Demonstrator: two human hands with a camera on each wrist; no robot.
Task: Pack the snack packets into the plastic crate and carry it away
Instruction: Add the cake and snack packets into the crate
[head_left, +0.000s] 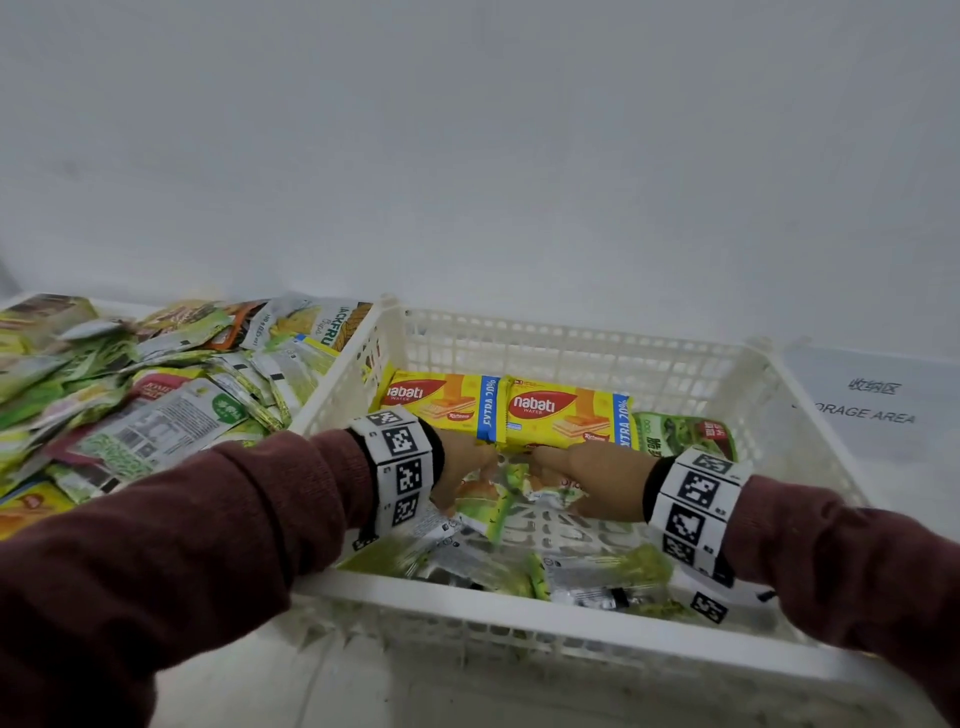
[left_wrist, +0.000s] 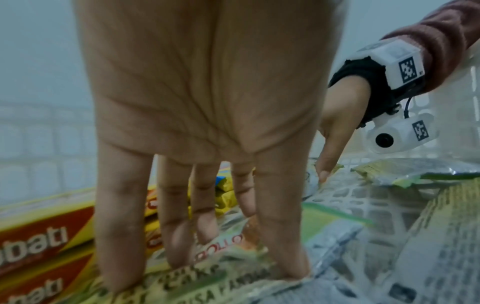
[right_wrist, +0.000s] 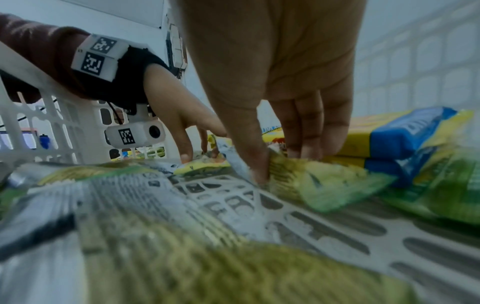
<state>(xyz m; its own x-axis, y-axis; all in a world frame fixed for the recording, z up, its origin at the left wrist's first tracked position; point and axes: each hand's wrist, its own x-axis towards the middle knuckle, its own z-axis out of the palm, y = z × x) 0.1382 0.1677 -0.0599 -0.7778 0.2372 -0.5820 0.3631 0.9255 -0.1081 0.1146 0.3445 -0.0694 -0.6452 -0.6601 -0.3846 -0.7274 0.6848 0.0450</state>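
Observation:
The white plastic crate (head_left: 467, 597) stands in front of me with both hands inside it. Two yellow Nabati wafer packs (head_left: 441, 402) lie side by side at its back, with a green packet (head_left: 685, 434) to their right. My left hand (head_left: 467, 462) points straight fingers (left_wrist: 116, 246) down onto a pale cake packet (left_wrist: 207, 286) on the crate floor. My right hand (head_left: 587, 478) pinches the edge of a green-yellow packet (right_wrist: 324, 185) between thumb and fingers, just in front of the wafer packs. Several more green and silver packets (head_left: 597, 571) lie along the crate's near side.
A loose pile of snack packets (head_left: 130, 400) covers the surface left of the crate. A paper sign reading STORAGE AREA (head_left: 872, 405) lies to the right. A plain white wall stands close behind. The crate's lattice floor (right_wrist: 337, 226) shows between the packets.

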